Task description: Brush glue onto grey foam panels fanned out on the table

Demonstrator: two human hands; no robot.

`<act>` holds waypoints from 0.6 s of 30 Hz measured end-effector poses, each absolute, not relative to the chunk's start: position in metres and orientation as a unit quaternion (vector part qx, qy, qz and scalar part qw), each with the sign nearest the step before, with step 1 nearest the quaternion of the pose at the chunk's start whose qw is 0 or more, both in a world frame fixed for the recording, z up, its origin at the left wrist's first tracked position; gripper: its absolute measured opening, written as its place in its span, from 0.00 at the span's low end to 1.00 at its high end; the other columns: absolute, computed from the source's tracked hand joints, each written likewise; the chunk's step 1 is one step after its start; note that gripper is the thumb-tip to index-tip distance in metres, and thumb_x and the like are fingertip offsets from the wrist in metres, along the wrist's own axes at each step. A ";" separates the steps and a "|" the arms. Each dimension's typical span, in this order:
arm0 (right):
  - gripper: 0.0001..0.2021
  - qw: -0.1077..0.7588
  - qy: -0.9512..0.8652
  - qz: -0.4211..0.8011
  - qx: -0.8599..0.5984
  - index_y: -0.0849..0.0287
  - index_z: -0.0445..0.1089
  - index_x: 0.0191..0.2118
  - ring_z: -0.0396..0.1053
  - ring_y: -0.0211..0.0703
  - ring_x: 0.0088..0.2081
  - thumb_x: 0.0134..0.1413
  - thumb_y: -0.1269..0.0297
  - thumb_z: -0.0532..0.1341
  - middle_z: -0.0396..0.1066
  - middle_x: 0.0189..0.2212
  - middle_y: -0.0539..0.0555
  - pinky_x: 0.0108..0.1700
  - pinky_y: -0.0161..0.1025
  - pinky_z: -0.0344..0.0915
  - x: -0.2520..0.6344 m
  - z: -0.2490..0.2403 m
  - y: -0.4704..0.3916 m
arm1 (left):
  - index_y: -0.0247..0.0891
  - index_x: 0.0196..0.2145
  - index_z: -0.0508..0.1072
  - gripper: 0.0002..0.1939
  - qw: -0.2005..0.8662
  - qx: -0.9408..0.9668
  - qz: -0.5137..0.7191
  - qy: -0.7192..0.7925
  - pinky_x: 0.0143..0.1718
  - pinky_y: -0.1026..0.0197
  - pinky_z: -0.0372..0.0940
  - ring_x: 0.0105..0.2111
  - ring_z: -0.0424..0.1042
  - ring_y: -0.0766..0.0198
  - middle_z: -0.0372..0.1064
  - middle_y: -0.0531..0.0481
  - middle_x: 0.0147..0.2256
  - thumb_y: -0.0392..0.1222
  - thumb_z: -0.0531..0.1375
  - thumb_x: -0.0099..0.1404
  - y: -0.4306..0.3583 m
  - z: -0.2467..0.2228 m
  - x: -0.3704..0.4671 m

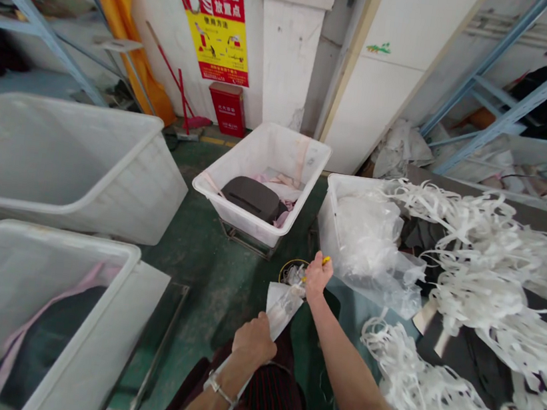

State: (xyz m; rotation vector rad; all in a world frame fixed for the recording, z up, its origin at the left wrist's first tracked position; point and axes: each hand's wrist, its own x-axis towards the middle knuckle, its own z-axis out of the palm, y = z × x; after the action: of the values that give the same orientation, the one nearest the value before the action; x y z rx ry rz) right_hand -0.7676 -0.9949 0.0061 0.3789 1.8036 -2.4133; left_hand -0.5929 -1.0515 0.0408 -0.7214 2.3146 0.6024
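My left hand [254,341] is closed round the lower end of a white plastic bag [282,307] in front of my lap. Just up and to the right, my right hand [317,277] is wrapped round a small yellow-handled tool [325,260], close to the bag's bunched upper end. Most of the tool is hidden by the fingers. Behind the bag, on the floor, a round bin with a yellow rim [283,271] shows in part, with clear plastic scraps inside.
A white tub [319,161] with a dark grey piece stands ahead. Larger white tubs [166,197] are at the left. On the right, a table [358,304] bears heaps of white straps [489,287], beside a tub with clear plastic bags [368,234].
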 end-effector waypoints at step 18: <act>0.23 0.118 0.565 -0.806 0.132 0.54 0.47 0.23 0.49 0.29 0.11 0.49 0.47 0.60 0.48 0.10 0.38 0.12 0.27 0.46 -0.765 0.005 -1.007 | 0.33 0.47 0.64 0.22 0.306 -0.289 0.229 0.878 0.44 0.54 0.66 0.45 0.72 0.49 0.72 0.35 0.42 0.39 0.57 0.53 -1.054 0.048 -0.606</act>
State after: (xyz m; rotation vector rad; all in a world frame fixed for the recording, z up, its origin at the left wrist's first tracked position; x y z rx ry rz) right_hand -0.7648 -1.0073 0.0052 0.3850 1.6542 -2.3567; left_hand -0.6064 -1.0539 0.0481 -0.7648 2.3227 0.6072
